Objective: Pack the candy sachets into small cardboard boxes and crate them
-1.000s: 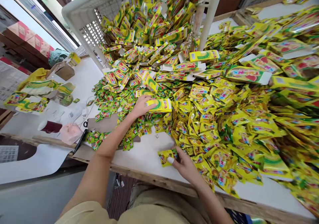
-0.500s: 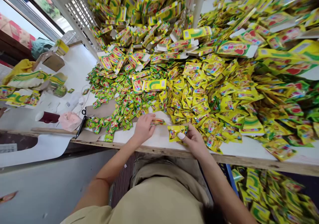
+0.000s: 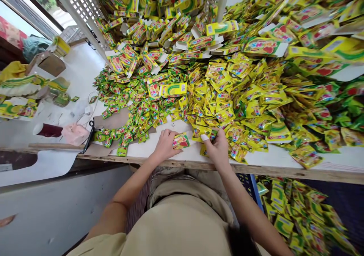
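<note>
One white table (image 3: 81, 64) holds a big heap of packets (image 3: 224, 96), with a yellow box (image 3: 173, 90) lying on it. The right hand (image 3: 217, 144) has thumb and fingers close together on a yellow packet (image 3: 201, 132), nearer the heap now. The left hand (image 3: 165, 144) pinches a small red-and-green packet (image 3: 181, 141) near the table's front edge. Its front shows now, not just its thin side, so it seems easier to check.

The lettering on the held packet (image 3: 181, 141) and the long yellow carton (image 3: 263, 47) cannot be read with certainty.
</note>
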The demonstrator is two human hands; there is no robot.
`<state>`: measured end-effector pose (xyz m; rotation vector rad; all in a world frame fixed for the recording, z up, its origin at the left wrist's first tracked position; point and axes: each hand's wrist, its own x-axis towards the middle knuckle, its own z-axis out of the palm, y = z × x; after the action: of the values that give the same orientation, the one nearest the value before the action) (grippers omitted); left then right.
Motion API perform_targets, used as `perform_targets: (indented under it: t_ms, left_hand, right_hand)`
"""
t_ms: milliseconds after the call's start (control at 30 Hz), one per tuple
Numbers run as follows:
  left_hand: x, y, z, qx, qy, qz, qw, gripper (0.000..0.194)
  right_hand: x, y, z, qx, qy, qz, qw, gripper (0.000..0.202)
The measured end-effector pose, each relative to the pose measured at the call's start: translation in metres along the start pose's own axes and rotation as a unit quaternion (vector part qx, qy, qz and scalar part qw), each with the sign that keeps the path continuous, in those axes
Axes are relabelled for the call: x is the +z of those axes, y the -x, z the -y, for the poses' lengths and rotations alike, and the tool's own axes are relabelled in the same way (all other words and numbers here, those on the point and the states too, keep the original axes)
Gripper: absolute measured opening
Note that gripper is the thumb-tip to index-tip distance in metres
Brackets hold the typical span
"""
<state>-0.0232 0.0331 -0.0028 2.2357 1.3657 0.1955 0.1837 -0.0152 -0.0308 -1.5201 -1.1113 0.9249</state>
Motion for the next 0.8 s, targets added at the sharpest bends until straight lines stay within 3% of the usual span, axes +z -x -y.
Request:
perform_targets:
  t_ms: [100,233,400,567,800]
  left_hand:
    - [0.004,0.004,-0.002,-0.013,0.04,-0.008,0.999,0.061]
    - [0.01,0.008,0.001,-0.054,0.042,-0.032,0.997,0.058]
    - [0.01,0.007,0.004,-0.042,0.112,-0.019,0.993,0.061]
    - [0.011,0.003,0.006,-0.039,0.228,-0.035,0.972,0.023]
    - [0.015,0.001,0.007,-0.084,0.194,-0.085,0.974,0.024]
  right_hand:
    - [0.006,0.0,0.009,0.022,0.069,-0.024,0.997,0.028]
    - [0.003,-0.003,0.016,0.03,0.149,0.059,0.987,0.025]
    - [-0.007,-0.015,0.024,0.015,0.175,0.125,0.976,0.025]
    - [-0.008,-0.019,0.023,0.028,0.205,0.16,0.965,0.029]
    - [-0.007,-0.019,0.021,0.026,0.234,0.194,0.952,0.027]
